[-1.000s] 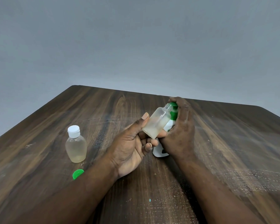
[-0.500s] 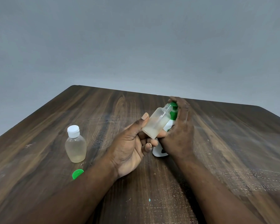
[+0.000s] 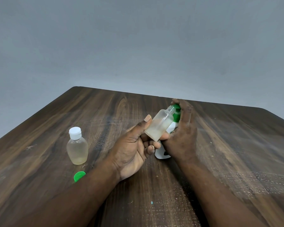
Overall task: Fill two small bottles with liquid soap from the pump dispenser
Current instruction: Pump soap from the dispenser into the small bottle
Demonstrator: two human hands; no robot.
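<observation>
Bottle (image 3: 159, 124) tilted, open neck pointing up-right to pump dispenser (image 3: 176, 116); frosted, little liquid at base. Left hand (image 3: 133, 148) pinches bottle; right hand (image 3: 182, 133) grips pump dispenser.

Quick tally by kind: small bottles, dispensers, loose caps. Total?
Small bottles: 2, the capped bottle standing on the table and the open bottle held in the left hand
Pump dispenser: 1, gripped by the right hand
Loose green cap: 1
Total: 4
</observation>
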